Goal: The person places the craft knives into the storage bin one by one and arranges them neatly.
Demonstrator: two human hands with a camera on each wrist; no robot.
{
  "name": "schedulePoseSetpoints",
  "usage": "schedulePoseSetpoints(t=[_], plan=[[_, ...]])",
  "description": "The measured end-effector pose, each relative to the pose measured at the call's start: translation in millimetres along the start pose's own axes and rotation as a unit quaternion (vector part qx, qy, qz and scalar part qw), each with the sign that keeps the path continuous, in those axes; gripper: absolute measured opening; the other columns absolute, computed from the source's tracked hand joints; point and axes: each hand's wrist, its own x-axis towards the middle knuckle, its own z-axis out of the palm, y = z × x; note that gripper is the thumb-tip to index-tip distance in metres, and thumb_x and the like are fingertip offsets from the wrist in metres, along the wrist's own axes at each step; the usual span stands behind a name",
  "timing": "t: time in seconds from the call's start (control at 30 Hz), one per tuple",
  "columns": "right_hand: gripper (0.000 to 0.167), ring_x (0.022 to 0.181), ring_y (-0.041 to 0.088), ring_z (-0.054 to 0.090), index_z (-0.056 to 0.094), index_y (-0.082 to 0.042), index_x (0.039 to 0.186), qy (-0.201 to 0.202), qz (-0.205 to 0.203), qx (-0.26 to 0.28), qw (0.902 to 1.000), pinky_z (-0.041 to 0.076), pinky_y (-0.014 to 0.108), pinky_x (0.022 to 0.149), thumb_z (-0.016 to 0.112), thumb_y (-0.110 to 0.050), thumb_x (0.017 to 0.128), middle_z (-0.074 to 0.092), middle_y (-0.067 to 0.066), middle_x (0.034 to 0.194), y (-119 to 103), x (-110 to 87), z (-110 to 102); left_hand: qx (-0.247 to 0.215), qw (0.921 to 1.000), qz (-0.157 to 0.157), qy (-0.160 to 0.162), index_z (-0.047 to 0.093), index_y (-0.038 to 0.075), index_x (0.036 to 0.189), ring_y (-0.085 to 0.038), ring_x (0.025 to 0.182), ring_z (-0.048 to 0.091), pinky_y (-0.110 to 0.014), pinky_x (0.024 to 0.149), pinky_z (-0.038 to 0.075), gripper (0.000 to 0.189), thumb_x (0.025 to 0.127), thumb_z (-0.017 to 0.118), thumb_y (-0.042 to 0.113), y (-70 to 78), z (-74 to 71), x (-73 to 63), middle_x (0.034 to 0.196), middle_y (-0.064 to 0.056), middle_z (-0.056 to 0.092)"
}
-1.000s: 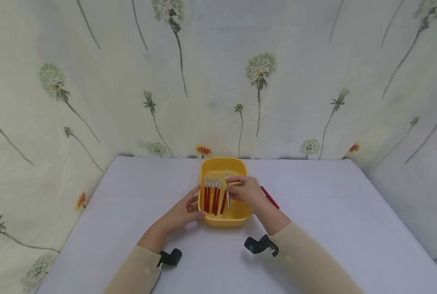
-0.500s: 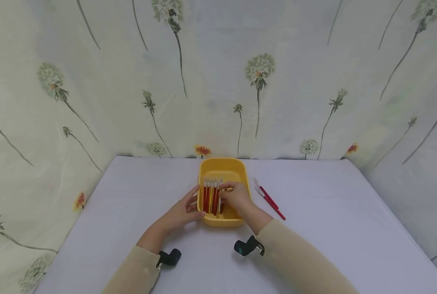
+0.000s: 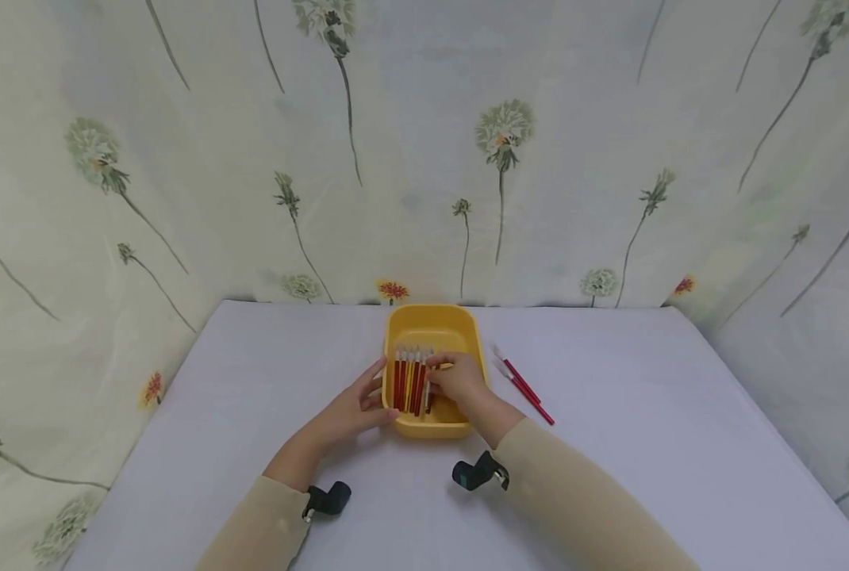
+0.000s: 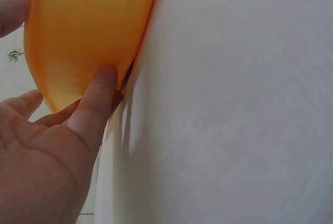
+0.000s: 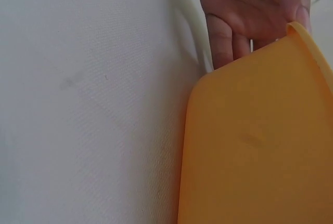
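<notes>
A yellow tray lies on the white tabletop, with several paintbrushes side by side along its left part. Most have red handles; one is yellow. My left hand rests against the tray's left outer wall, its fingers spread and its thumb at the front left corner. In the left wrist view the fingertips touch the tray's outside. My right hand reaches inside the tray and pinches a pale-handled paintbrush at the right end of the row. The tray wall hides its fingertips in the right wrist view.
Two red paintbrushes lie on the white tabletop just right of the tray. Each wrist wears a small black camera. A flower-patterned cloth hangs behind the table.
My right hand has moved left inside the tray with the pale paintbrush, to the end of the row, and then stayed there. The left hand has kept its place on the tray.
</notes>
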Motion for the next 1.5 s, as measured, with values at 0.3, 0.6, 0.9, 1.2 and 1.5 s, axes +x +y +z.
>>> schedulePoseSetpoints(t=[0.3, 0.6, 0.9, 1.2, 1.5], plan=[[0.019, 0.081, 0.018, 0.066, 0.07, 0.0, 0.112, 0.0, -0.004, -0.007, 1.0, 0.06, 0.03, 0.074, 0.068, 0.0, 0.093, 0.063, 0.017, 0.114, 2, 3.9, 0, 0.003, 1.0, -0.001, 0.004, 0.014, 0.032, 0.162, -0.031, 0.143, 0.039, -0.052, 0.115, 0.033, 0.093, 0.091, 0.076, 0.026, 1.7, 1.5, 0.6, 0.16, -0.012, 0.034], [0.02, 0.076, 0.017, 0.063, 0.07, 0.0, 0.112, 0.003, -0.011, -0.022, 0.9997, 0.059, 0.026, 0.07, 0.068, 0.001, 0.093, 0.063, 0.016, 0.103, 3, 7.5, 2, 0.0, 1.0, 0.003, 0.009, 0.015, 0.03, 0.162, -0.032, 0.142, 0.041, -0.051, 0.114, 0.034, 0.094, 0.091, 0.076, 0.023, 2.6, 0.9, -0.5, 0.159, -0.013, 0.035], [0.021, 0.086, 0.022, 0.064, 0.07, -0.002, 0.115, 0.003, -0.052, -0.019, 0.9985, 0.058, 0.03, 0.076, 0.063, -0.003, 0.095, 0.064, 0.013, 0.103, -1, 1.0, -4, 0.002, 0.9999, 0.005, 0.009, 0.016, 0.028, 0.162, -0.033, 0.142, 0.041, -0.051, 0.114, 0.034, 0.094, 0.09, 0.077, 0.023, 2.7, 0.6, -0.5, 0.159, -0.014, 0.035], [0.024, 0.1, 0.028, 0.067, 0.068, -0.004, 0.12, -0.041, -0.073, -0.067, 0.9942, 0.058, 0.034, 0.087, 0.066, -0.014, 0.098, 0.065, 0.013, 0.114, -18, -18.8, -46, 0.006, 0.9999, 0.002, 0.01, 0.017, 0.03, 0.162, -0.032, 0.143, 0.04, -0.052, 0.115, 0.033, 0.095, 0.089, 0.078, 0.025, 1.2, 0.6, 0.7, 0.159, -0.013, 0.035], [0.032, 0.112, 0.032, 0.062, 0.065, -0.004, 0.127, -0.05, -0.078, -0.087, 0.9919, 0.057, 0.035, 0.091, 0.062, -0.021, 0.1, 0.063, 0.014, 0.127, -12, -25.3, -98, 0.001, 1.0, 0.005, 0.008, 0.016, 0.031, 0.162, -0.032, 0.143, 0.04, -0.051, 0.114, 0.034, 0.094, 0.09, 0.077, 0.024, 0.2, 0.7, 1.1, 0.16, -0.013, 0.033]])
